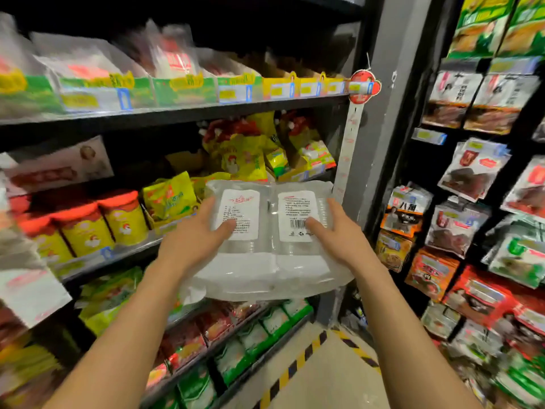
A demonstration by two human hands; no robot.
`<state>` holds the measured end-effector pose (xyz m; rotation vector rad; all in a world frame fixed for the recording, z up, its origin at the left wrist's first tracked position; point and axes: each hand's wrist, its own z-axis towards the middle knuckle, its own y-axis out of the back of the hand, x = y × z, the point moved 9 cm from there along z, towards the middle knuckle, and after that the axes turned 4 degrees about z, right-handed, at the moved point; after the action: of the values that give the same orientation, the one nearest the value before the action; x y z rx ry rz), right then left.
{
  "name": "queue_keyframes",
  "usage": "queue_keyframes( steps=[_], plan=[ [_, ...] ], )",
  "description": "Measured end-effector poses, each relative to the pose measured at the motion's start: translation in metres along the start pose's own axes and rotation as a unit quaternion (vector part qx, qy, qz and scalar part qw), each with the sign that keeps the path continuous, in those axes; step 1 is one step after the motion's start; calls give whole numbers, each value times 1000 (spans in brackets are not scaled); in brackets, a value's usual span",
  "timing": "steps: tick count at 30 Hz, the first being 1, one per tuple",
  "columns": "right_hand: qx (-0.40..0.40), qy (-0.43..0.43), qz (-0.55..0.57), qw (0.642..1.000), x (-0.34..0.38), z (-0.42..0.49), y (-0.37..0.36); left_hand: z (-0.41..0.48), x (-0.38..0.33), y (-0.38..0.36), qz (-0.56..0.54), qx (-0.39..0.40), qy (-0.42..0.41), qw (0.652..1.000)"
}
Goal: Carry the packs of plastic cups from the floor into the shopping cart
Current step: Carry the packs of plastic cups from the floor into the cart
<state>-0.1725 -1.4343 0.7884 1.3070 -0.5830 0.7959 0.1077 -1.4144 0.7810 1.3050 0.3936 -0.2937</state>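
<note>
Before the shelves (pixel 177 113), left hand (pixel 194 237) and right hand (pixel 339 234) grip cup packs (pixel 265 261) with barcoded labels (pixel 296 215).

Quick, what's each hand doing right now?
Left hand: holding the packs of plastic cups, thumb on top.
Right hand: holding the same packs.

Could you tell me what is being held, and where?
Two packs of plastic cups: left hand grips the left edge, right hand the right edge.
</note>
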Motion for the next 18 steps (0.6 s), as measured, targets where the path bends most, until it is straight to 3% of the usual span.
queue_keyframes(
  steps=[11, 18],
  plan=[
    [135, 123, 0, 983, 108, -29, -93, -139, 79, 97, -29, -134, 168, 976],
    [231, 240, 55, 941, 239, -153, -193, -313, 167, 197, -4, -212, 289, 934]
  ],
)
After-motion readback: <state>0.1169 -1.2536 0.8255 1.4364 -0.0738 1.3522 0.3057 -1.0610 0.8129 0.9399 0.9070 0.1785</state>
